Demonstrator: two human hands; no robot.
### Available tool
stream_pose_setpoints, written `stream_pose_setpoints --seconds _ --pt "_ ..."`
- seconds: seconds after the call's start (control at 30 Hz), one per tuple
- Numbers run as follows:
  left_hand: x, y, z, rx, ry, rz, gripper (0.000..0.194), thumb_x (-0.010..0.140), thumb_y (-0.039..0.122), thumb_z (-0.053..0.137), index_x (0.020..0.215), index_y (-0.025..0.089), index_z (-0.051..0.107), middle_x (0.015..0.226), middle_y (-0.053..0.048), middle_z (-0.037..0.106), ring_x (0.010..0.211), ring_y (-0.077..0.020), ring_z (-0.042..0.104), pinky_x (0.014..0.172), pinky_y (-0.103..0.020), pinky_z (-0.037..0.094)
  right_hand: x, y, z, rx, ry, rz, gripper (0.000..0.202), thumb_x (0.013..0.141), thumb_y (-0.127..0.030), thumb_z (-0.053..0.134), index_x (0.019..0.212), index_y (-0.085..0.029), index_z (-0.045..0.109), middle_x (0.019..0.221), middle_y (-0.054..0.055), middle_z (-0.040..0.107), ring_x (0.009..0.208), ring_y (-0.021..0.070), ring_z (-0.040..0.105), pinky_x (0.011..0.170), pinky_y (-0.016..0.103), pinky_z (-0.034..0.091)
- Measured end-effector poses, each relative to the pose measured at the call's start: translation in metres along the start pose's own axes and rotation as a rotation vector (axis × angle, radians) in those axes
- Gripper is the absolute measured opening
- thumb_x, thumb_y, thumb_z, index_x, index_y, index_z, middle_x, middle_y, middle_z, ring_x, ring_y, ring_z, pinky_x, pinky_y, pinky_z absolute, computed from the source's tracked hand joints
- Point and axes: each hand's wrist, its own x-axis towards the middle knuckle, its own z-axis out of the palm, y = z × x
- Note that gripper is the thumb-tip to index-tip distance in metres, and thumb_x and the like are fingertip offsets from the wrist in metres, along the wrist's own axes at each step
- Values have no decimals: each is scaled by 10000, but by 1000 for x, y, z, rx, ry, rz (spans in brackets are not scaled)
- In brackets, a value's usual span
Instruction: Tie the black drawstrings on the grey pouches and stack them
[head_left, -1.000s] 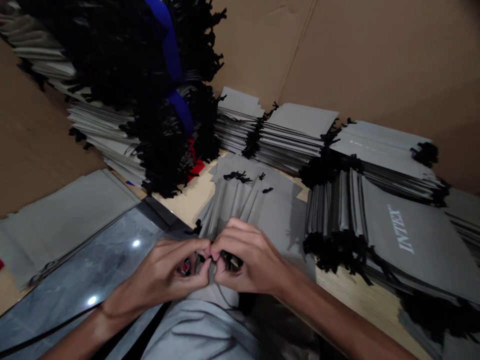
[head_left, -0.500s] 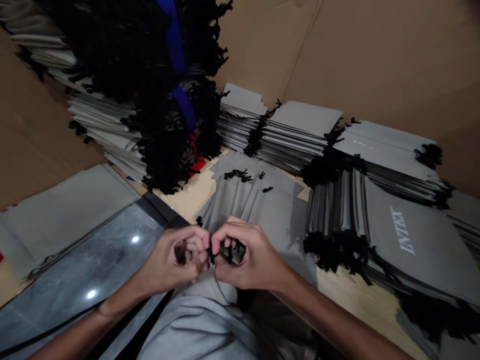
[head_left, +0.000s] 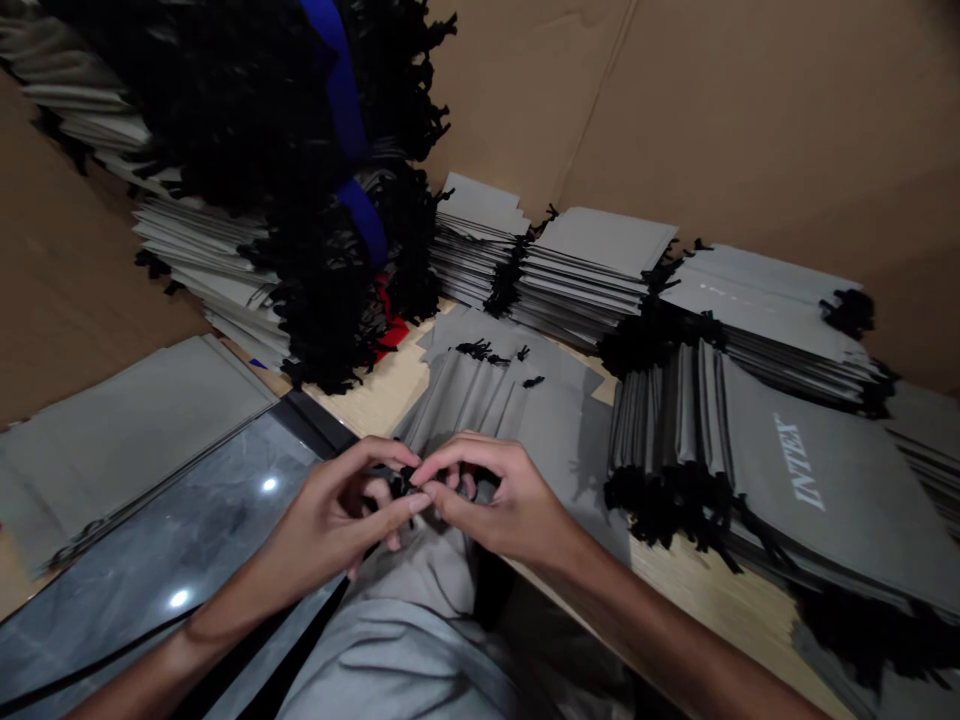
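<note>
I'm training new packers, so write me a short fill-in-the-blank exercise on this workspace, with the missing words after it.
The large letters on the right-hand bag spell ____.
The strap against the tall pile is coloured ____.
The left hand and right hand meet at a small cord coloured ____.
The wall behind the low piles is coloured ____.

Missing words: INTEX; blue; black; brown.
</note>
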Motion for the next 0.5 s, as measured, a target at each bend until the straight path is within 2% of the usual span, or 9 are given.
stream_pose_setpoints --seconds 0.13,0.2,0.27,0.3,0.37,0.5 --pt "2 4 -6 109 36 51 303 1031 411 771 1266 223 736 591 71 709 349 -67 517 312 -105 453 1 -4 -6 -105 56 -130 234 931 -141 708 1128 -217 808 1066 46 751 780 112 637 635 222 512" --pt "2 8 -9 173 49 127 250 1023 359 789 1247 248 795 689 56 754 370 -45 534 342 -94 462 1 -5 -8 -168 31 -217 395 939 -126 710 1317 -233 749 1279 90 732 995 156 711 728 242 577" --pt "2 12 -12 238 45 210 207 1015 306 803 1217 283 841 895 20 815 445 -33 607 404 -92 503 1 -3 -9 -184 -54 -287 537 968 -110 684 1485 -248 649 1465 114 687 1269 208 697 846 267 614" --pt "1 14 -12 266 35 245 202 1015 289 804 1211 299 853 1009 3 826 505 -39 657 442 -97 529 1 -1 -9 -184 -96 -301 573 984 -102 666 1533 -254 610 1514 111 672 1338 216 679 888 276 620" --pt "1 16 -13 321 8 296 215 1020 270 797 1220 319 860 1137 -16 817 622 -62 726 516 -113 571 0 4 -8 -194 -149 -292 563 1017 -102 641 1555 -263 594 1514 96 689 1302 203 712 923 284 628" --pt "1 18 -13 436 27 377 264 1009 206 790 1247 306 839 1049 2 804 676 -68 703 635 -147 583 -2 11 -6 -260 -154 -250 385 1075 -195 681 1459 -215 672 1359 97 762 1087 184 772 891 286 628"
